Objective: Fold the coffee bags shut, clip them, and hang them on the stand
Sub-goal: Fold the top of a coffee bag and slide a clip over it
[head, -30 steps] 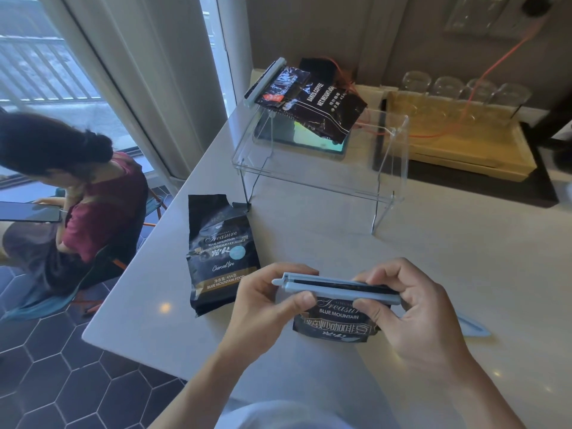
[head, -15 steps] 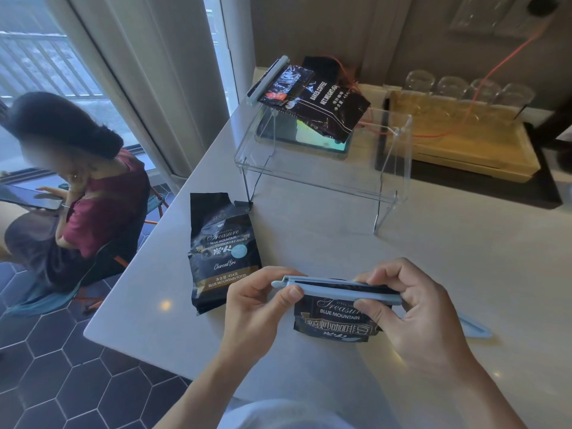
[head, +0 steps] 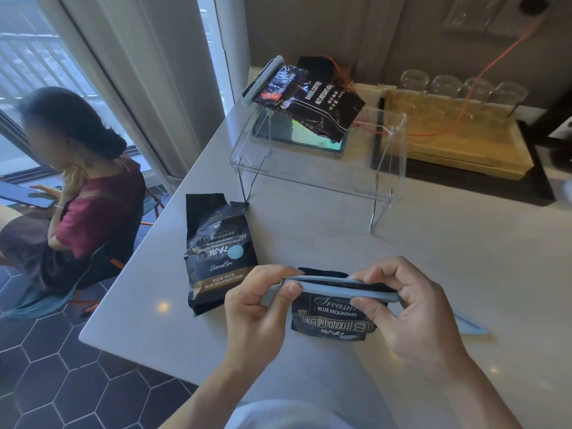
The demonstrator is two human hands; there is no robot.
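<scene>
A black coffee bag (head: 331, 320) stands upright near the table's front edge, its top folded under a long light-blue clip (head: 334, 289). My left hand (head: 260, 311) pinches the clip's left end, thumb on its front. My right hand (head: 411, 314) grips the clip's right end and the bag's upper right corner. A second black coffee bag (head: 216, 252) lies flat to the left, top unfolded. On the clear acrylic stand (head: 390, 168) behind, a third dark bag (head: 315, 103) hangs from another blue clip (head: 261, 80).
A spare blue clip (head: 470, 323) lies on the white table (head: 464, 258) just right of my right hand. A wooden tray (head: 458, 140) with upturned glasses sits at the back right. A person sits on a chair left of the table's edge.
My left thumb has slid a little right along the clip's front, and the clip's left end now sits lower in my left hand. The bags have not moved.
</scene>
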